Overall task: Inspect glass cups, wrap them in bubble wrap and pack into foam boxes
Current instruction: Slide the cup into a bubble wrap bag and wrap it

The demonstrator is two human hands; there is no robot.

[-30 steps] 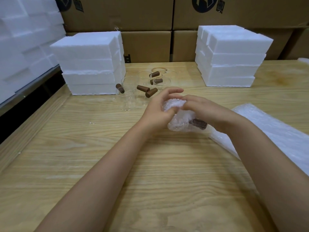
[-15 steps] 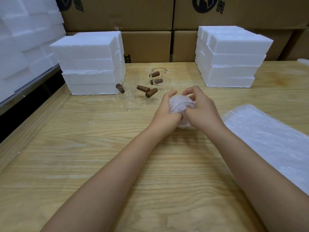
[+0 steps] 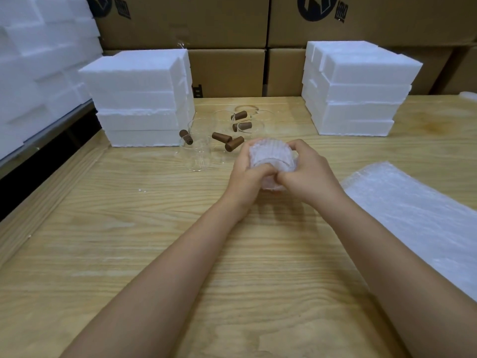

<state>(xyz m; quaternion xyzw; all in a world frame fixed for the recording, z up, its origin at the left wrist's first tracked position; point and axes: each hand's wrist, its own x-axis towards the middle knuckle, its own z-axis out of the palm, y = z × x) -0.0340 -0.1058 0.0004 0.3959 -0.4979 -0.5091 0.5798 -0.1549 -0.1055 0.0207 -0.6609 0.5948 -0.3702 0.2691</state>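
Foam blocks (image 3: 31, 73) wall off my far left, stacked too loosely to count. Next comes the left stack of foam boxes (image 3: 136, 99), four layers on its front face, standing on the wooden table (image 3: 129, 254). Just beside it stand the bare glass cups (image 3: 198, 153), clear and hard to tell apart. I count five brown handles (image 3: 221, 137) among them, so I take it there are five cups, though their rims blur together. My left hand (image 3: 245, 182) comes next, fingers curled round the left side of the wrapped cup (image 3: 271, 156). The thumb presses into its near edge. That one bundle is a squat, rounded drum of milky bubble wrap, ribbed with rows of bubbles. The glass inside is hidden. I hold it just above the table, near the loose cups and between the two stacks. My right hand (image 3: 309, 177) grips its right side the same way, fingers curled over the far side and thumb tucked against the left thumb. Past it stands the right stack of foam boxes (image 3: 358, 89), again four layers at the front. A pile of flat bubble wrap sheets (image 3: 413, 215) lies at my right, and I cannot tell how many there are. Cardboard cartons (image 3: 227, 71) line the back.
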